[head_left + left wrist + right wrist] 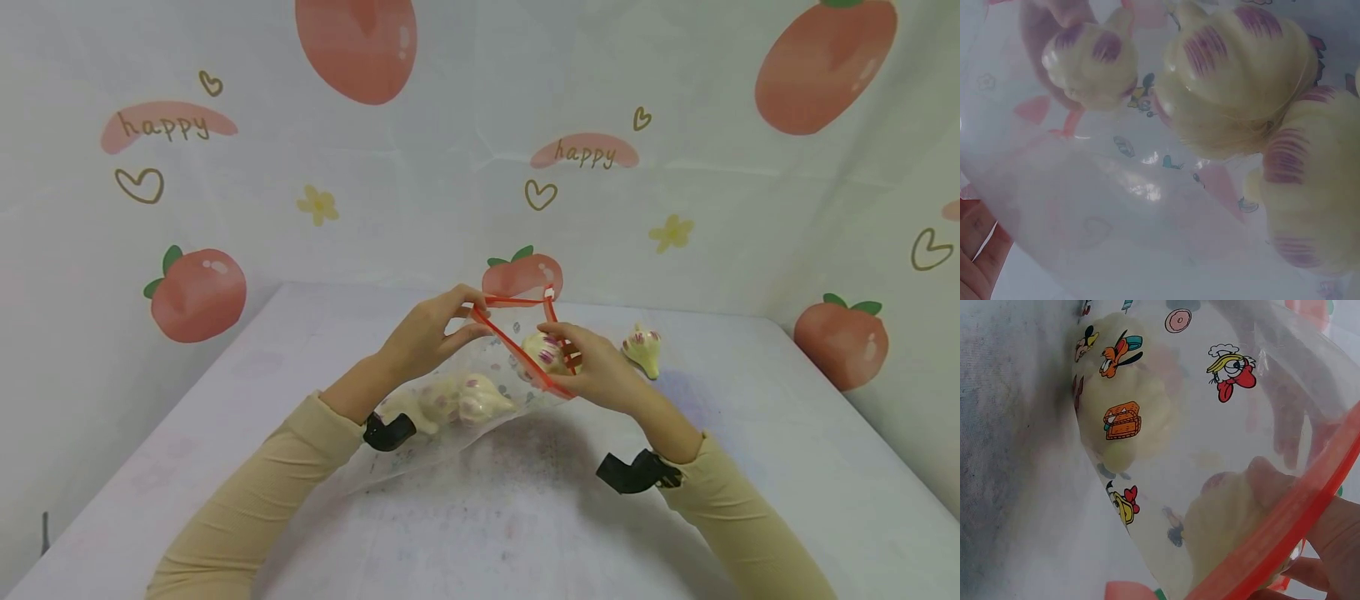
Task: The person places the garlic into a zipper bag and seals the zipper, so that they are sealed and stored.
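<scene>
A clear printed zip bag [525, 390] with a red zip edge leans with its mouth spread. At the near-left part of that mouth, my left hand [429, 329] pinches the rim between thumb and fingers. My right hand [603, 367] is partly inside the opening and grips a garlic bulb [545, 350], pale with purple streaks. Several more garlic bulbs [480, 398] lie inside the bag, close below my left wrist. Through the film, the left wrist view shows these bulbs [1241, 81] large. My right thumb presses the held bulb [1216, 528] in the right wrist view.
One loose garlic bulb [642, 350] lies on the white-covered table [480, 525], just beyond my right hand. A white cloth [442, 167] printed with fruit and hearts hangs behind the table. A black strap [637, 472] is on my right wrist.
</scene>
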{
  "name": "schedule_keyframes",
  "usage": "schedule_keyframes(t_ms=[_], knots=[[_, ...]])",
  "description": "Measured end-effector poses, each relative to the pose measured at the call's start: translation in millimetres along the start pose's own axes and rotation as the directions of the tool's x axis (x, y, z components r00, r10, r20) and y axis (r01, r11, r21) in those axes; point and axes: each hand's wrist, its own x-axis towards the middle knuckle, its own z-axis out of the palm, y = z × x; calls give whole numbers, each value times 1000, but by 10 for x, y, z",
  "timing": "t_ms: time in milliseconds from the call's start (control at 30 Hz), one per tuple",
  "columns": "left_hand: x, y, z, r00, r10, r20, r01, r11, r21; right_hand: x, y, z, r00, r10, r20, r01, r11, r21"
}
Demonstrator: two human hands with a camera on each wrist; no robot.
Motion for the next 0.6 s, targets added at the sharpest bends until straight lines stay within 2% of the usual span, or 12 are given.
schedule_keyframes(t_ms=[300, 600], knots=[[0, 9, -2, 1000, 8, 5, -8, 1000, 6, -4, -40, 9, 998, 56, 12, -56, 998, -20], [7, 13, 2, 1000, 11, 10, -11, 1000, 15, 1, -43, 23, 999, 39, 6, -38, 999, -32]])
